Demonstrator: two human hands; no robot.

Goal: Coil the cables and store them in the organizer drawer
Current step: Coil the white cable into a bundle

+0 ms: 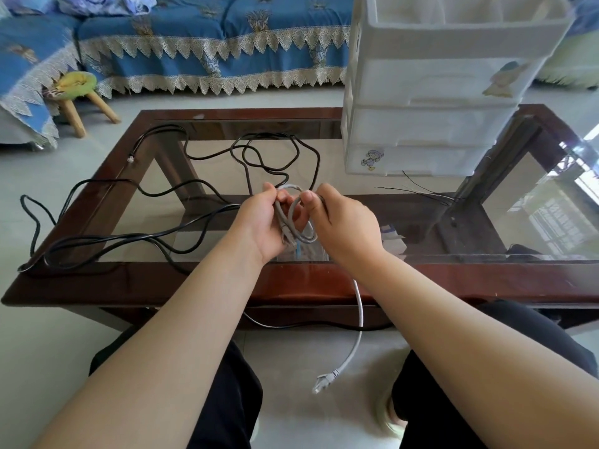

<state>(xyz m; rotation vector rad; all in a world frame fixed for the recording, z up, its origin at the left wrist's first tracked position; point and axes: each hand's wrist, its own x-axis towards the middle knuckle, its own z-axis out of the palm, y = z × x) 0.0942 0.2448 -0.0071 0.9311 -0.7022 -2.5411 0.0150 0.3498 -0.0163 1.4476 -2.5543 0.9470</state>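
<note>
A grey network cable (pixel 359 306) is partly wound into small loops between my two hands above the table's near edge. My left hand (pixel 262 222) grips the loops, fingers curled round them. My right hand (pixel 343 222) pinches a strand of the same cable at the top of the coil. The cable's free end hangs down past the table edge, its plug (pixel 325 382) dangling between my knees. A long black cable (pixel 155 236) sprawls uncoiled over the glass table. A dark brown cable (pixel 275 147) lies in loose loops behind my hands. The white organizer (pixel 431 124) with its drawers shut stands at the back right.
The glass-topped table has a dark wooden frame (pixel 291 280). Thin black wires (pixel 421 189) lie in front of the organizer. A small wooden stool (pixel 77 89) and a blue-covered sofa (pixel 210 43) stand beyond the table on the tiled floor.
</note>
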